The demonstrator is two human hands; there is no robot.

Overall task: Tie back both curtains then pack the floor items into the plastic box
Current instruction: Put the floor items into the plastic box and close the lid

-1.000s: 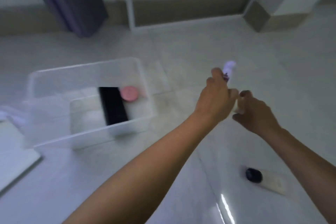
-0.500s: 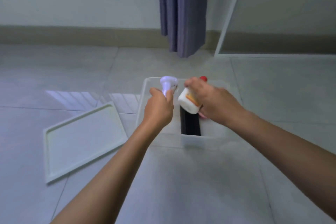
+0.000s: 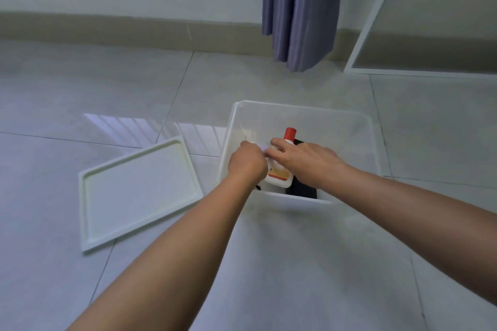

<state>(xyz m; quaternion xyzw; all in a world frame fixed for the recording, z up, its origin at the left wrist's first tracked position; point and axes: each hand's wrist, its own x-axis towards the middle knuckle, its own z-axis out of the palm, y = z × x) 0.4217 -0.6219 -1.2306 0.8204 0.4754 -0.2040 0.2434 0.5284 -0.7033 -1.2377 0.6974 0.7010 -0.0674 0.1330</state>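
Change since half a second ago: both hands have dropped from above the plastic box (image 3: 301, 113) down into its opening; the white bottle (image 3: 279, 177) that was held up above the rim now lies low inside, its red cap (image 3: 290, 132) pointing toward the far wall.
View: the camera has tilted lower and nearer, so the box and the lid (image 3: 134, 191) fill more of the picture, and the curtain (image 3: 301, 8) hangs at upper right.
Left hand (image 3: 247, 164): inside the box at its left side, fingers curled under around a small pale purple item (image 3: 265, 148) of which only a sliver shows past the knuckles.
Right hand (image 3: 306, 158): reaches in from the right, fingers lying over the upper part of the bottle; whether they grip it or only rest on it cannot be told.
Task items: the bottle sits in the box beside a black flat object (image 3: 301, 188) that lies under the right hand.
Box position: on the tiled floor (image 3: 80, 94), just right of the lid, which lies flat and upturned.
Hidden: the left fingertips, most of the purple item and the middle of the black object are covered by the hands.
Hard to make out: a small dark speck at the near rim below the left wrist; the bottle's label print is too small to read.
Cut off: the curtain's upper part leaves the top edge, so a tie cannot be seen.
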